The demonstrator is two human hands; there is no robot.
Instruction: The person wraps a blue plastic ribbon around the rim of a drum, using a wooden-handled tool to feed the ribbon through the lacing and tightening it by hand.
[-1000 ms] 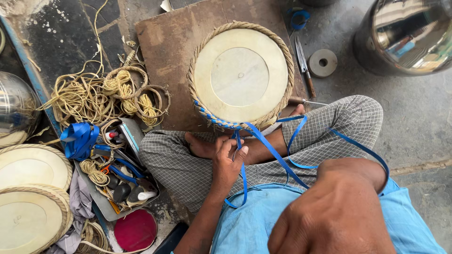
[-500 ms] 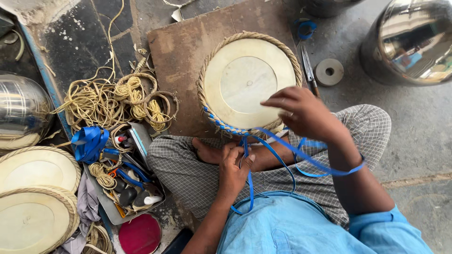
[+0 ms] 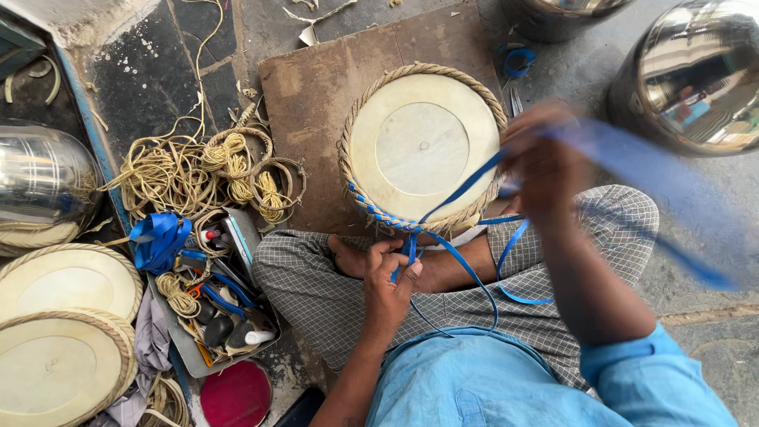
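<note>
My left hand [image 3: 393, 277] pinches the blue strap [image 3: 466, 269] just below the drum head [image 3: 423, 146], at its near rim where blue weave already runs along the rope border. My right hand [image 3: 545, 166] sits at the drum head's right edge, blurred, its grip closed around the same strap. The drum head rests on a brown board [image 3: 316, 95]. Left of it lie coils of pale cord [image 3: 198, 174], and lower left a tray of tools [image 3: 213, 316].
</note>
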